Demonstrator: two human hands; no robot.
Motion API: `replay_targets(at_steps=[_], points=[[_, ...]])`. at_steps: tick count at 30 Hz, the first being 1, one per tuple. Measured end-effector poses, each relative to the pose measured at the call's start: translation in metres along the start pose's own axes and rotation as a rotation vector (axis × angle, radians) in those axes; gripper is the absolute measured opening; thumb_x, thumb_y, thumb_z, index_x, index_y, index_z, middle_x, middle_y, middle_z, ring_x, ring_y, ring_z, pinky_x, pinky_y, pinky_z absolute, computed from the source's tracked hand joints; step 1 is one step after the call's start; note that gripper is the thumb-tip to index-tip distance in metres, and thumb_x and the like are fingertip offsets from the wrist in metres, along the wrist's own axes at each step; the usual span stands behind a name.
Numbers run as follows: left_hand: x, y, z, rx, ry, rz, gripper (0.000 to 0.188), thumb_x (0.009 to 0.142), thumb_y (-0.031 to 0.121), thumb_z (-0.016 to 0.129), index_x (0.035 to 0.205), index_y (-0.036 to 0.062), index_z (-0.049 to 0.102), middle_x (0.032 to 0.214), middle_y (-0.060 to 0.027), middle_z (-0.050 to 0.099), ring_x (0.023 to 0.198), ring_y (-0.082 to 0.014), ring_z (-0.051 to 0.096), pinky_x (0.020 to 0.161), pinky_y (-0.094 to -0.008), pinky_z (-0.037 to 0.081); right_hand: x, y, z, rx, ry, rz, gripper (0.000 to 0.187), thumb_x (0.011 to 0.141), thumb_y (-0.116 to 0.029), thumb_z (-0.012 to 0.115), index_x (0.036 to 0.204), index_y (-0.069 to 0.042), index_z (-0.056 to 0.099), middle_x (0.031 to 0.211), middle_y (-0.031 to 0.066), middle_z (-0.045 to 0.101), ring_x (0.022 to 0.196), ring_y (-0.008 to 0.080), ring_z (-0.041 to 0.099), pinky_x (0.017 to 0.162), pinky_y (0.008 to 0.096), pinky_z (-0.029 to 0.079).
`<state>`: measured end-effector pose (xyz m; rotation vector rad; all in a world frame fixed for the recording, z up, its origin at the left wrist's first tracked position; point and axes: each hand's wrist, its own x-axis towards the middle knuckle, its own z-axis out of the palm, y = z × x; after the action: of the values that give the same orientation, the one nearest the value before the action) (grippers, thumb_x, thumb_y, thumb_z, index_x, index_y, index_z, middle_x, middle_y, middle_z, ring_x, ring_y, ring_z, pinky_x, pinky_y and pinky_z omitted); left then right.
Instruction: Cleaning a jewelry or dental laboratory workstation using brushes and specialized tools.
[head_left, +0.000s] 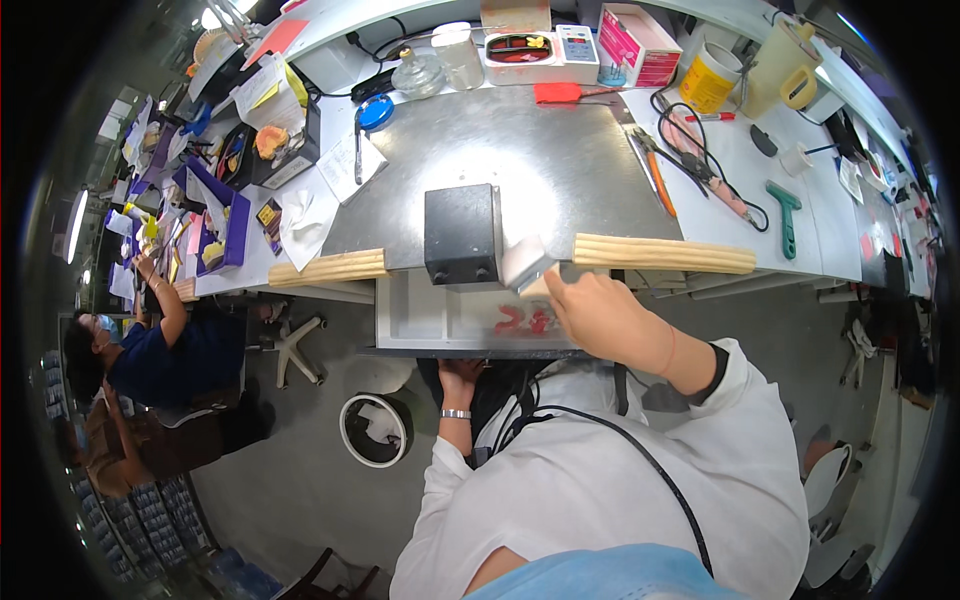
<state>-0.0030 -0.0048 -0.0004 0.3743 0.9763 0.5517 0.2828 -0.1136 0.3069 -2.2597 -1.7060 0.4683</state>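
My right hand (588, 305) is closed round a flat brush (522, 263) with pale bristles, a metal band and a wooden handle. The bristles are at the bench's front edge, just right of a black box-shaped block (460, 232). Below the edge, a pulled-out drawer (412, 315) with a pale inside holds several red pieces (525, 320). My left hand (462, 370) is under the drawer's dark front edge, at or against it. Its fingers are mostly hidden there, so their grip does not show.
A metal plate (400, 170) covers the bench middle, between wooden strips (665, 254). Right lie orange-handled pliers (657, 180), a corded pink handpiece (715, 180) and a green scraper-like tool (787, 220). A glass burner (418, 74) stands behind. A bin (372, 430) and a seated person (180, 350) are left.
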Motion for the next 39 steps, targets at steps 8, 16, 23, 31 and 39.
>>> replay_targets(at_steps=[8,16,23,31,39], points=[[-0.001,0.002,0.001,0.052,0.05,-0.01,0.068,0.094,0.068,0.028,0.13,0.0152,0.051,0.123,-0.0096,0.059,0.112,-0.0315,0.054,0.096,-0.0474,0.04,0.016,0.054,-0.048,0.642,-0.057,0.026,0.043,0.097,-0.028,0.056,0.136,-0.01,0.054,0.059,0.0024,0.052,0.046,0.0115,0.043,0.045,0.0271,0.035],[-0.004,0.001,0.006,0.04,0.045,-0.008,0.065,0.094,0.065,0.029,0.131,0.0158,0.051,0.124,-0.01,0.058,0.111,-0.0321,0.054,0.094,-0.0483,0.04,0.031,0.055,-0.01,1.05,-0.415,0.219,0.034,0.1,-0.035,0.053,0.116,-0.009,0.066,0.06,-0.0066,0.039,0.048,0.0021,0.034,0.039,0.0207,0.026],[0.008,-0.002,-0.008,-0.125,0.053,0.037,0.055,0.093,0.057,0.037,0.128,0.0179,0.054,0.124,-0.0074,0.06,0.11,-0.0281,0.056,0.091,-0.0478,0.043,-0.008,0.058,-0.035,0.878,-0.472,0.145,0.036,0.099,-0.037,0.052,0.124,-0.015,0.066,0.059,-0.0055,0.043,0.051,0.0052,0.042,0.045,0.0237,0.036],[0.008,-0.002,-0.01,-0.063,0.001,-0.01,0.057,0.095,0.058,0.034,0.132,0.0183,0.05,0.134,-0.0079,0.055,0.12,-0.0325,0.051,0.099,-0.053,0.038,0.038,0.041,-0.02,0.754,-0.199,-0.03,0.037,0.099,-0.031,0.052,0.13,-0.013,0.061,0.063,-0.0048,0.043,0.049,0.0047,0.036,0.044,0.0245,0.034],[0.002,-0.003,0.0,-0.029,0.079,0.034,0.064,0.093,0.062,0.033,0.134,0.0156,0.049,0.134,-0.0096,0.055,0.119,-0.0327,0.053,0.099,-0.0517,0.039,0.007,0.055,-0.04,0.693,-0.395,-0.014,0.032,0.098,-0.027,0.054,0.121,-0.009,0.066,0.063,0.0032,0.051,0.058,0.0082,0.041,0.053,0.0297,0.04]])
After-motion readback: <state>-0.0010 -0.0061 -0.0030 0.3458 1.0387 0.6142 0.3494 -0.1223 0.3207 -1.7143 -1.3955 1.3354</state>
